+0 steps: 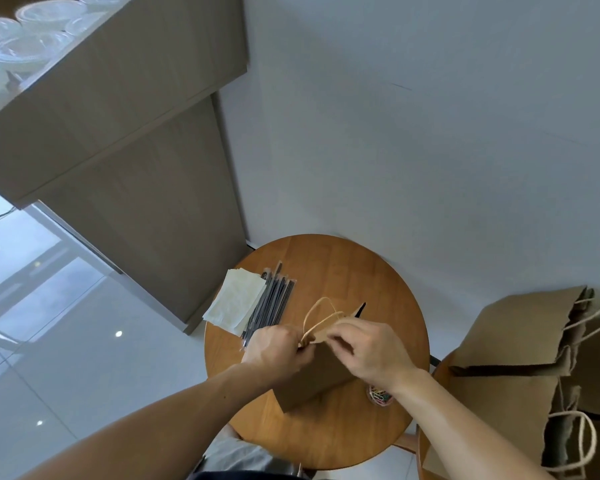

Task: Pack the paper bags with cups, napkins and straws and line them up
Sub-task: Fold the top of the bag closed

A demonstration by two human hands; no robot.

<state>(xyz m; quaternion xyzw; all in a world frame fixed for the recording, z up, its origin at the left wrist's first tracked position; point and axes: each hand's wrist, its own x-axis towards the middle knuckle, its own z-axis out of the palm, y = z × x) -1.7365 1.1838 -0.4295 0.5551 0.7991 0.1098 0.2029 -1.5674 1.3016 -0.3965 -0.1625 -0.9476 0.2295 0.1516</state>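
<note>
A brown paper bag (314, 379) stands on the round wooden table (329, 271). My left hand (274, 348) pinches the bag's top edge on the left, and my right hand (364, 348) pinches it on the right. The bag's twine handles (317, 315) loop up between my hands, and a black straw (360, 309) sticks out of the top. Several wrapped black straws (272, 303) lie on the table's left side next to a stack of white napkins (234, 301). Clear plastic cups (28, 46) stand on the wooden counter at the top left.
More brown paper bags (527, 344) with twine handles lie flat on a second surface at the right. A small jar of coloured paper clips (380, 398) stands under my right wrist. The wooden counter (136, 133) rises left of the table, and a white wall is behind.
</note>
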